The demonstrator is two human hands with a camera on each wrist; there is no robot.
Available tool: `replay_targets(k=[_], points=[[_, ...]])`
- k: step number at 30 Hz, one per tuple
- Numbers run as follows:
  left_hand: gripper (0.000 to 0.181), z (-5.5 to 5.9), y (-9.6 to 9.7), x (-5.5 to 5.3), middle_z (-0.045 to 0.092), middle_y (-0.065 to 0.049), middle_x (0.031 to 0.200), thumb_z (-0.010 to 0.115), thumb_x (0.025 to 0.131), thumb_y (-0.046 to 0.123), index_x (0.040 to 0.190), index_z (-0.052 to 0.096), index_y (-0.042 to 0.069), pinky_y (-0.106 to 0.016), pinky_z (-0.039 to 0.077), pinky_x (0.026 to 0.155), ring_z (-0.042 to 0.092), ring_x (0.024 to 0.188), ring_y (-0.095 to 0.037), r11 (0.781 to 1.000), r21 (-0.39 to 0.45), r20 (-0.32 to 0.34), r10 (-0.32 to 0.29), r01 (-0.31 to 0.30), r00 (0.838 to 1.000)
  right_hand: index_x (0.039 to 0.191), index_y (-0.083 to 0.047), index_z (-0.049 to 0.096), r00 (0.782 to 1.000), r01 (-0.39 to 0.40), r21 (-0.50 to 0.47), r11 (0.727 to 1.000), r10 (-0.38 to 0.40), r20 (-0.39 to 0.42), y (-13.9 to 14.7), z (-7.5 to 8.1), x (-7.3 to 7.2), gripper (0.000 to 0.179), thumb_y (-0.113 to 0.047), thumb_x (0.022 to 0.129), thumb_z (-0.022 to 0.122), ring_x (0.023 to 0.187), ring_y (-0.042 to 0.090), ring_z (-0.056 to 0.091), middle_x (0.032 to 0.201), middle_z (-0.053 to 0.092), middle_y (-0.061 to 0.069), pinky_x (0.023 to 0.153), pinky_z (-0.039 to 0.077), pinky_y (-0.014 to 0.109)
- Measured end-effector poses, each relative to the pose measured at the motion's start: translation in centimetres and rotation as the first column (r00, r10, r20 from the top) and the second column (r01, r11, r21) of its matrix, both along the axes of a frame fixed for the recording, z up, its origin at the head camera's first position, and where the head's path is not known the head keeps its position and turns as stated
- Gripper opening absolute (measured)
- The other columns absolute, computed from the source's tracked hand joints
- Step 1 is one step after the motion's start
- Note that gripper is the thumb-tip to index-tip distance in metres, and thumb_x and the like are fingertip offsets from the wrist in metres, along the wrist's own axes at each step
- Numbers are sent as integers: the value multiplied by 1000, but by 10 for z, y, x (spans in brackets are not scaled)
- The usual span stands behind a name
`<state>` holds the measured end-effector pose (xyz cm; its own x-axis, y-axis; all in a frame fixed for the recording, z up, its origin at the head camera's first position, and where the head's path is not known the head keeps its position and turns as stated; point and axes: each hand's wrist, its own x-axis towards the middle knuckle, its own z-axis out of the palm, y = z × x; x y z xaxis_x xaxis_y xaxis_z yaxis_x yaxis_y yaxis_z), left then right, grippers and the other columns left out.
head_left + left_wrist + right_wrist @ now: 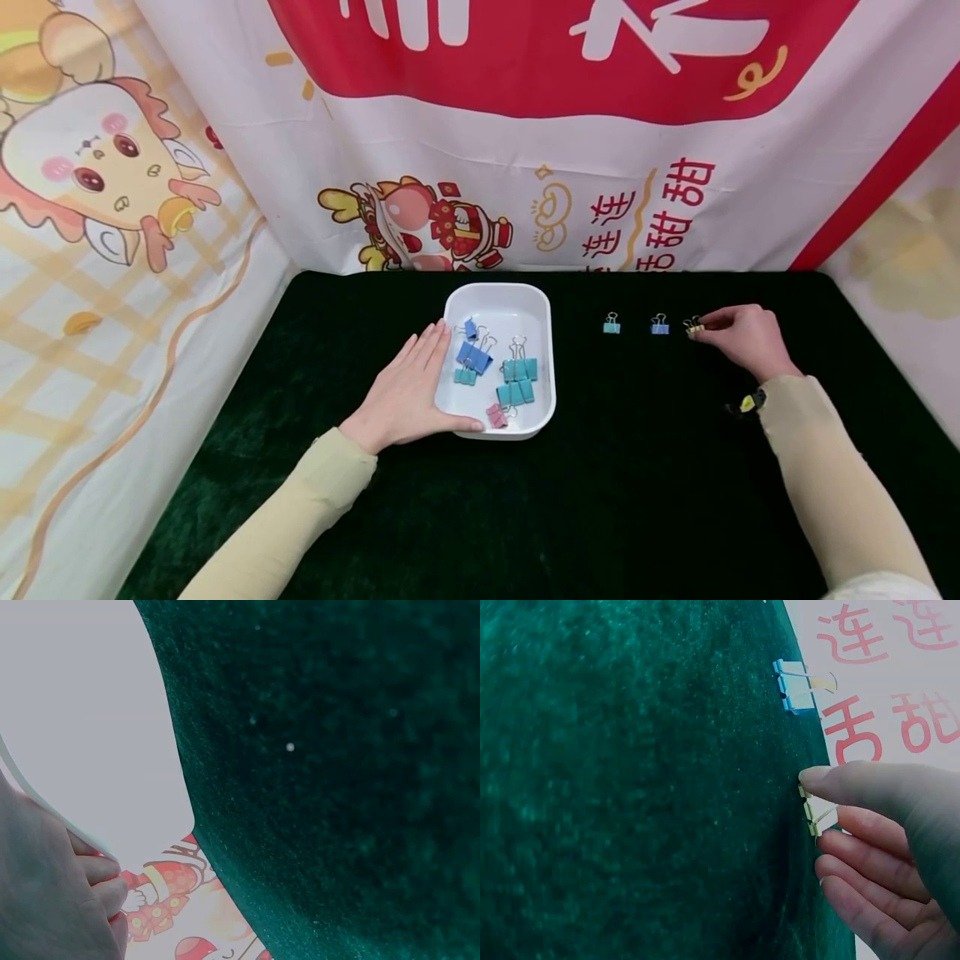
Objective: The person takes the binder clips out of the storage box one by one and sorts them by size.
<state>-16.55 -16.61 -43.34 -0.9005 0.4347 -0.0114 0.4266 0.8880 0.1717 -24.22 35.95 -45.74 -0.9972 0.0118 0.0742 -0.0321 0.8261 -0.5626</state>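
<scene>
My right hand [746, 335] pinches a small yellow binder clip [820, 814] between thumb and fingers, close over the green cloth. Left of it in the head view, a blue binder clip [659, 326] and a teal binder clip [611, 325] stand in a row with it. My left hand [408, 392] lies along the left side of a white tray [552, 367], fingers straight against the wall and thumb at the near rim. Inside are blue clips [475, 357], several teal clips [521, 370] and a pink clip [497, 416].
Dark green cloth [600, 500] covers the table. A printed curtain [480, 142] hangs right behind its far edge, and another printed cloth [112, 333] rises on the left. A small black and yellow item [750, 402] sits at my right cuff.
</scene>
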Motion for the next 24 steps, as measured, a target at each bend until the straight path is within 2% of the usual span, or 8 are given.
replay_targets(k=[5,14,24], points=[[141,-1,0,-1,-1,-4,170,44,65,101,164,5,8,-38,1,123,-1,154,-19,1000,-3,-4,-2,2,1000,107,3,76,999,31,7,1000,-31,-20,0,-2,-3,42,-35,88,81,89,33,67,99,74,19,77,53,53],[141,-1,-1,-1,0,-4,170,42,65,102,164,7,7,-39,1,123,-1,155,-19,1000,0,-8,-11,11,1000,110,4,75,997,71,-11,997,-71,-6,-1,-1,-2,46,-37,89,79,92,35,65,105,73,23,77,53,53],[142,-1,-1,-2,1,-6,170,42,65,102,164,7,7,-40,2,123,0,155,-19,1000,-1,-13,-15,15,1000,127,5,66,995,102,-70,992,-102,10,-4,13,5,70,-52,89,76,106,40,63,121,66,29,89,52,59]])
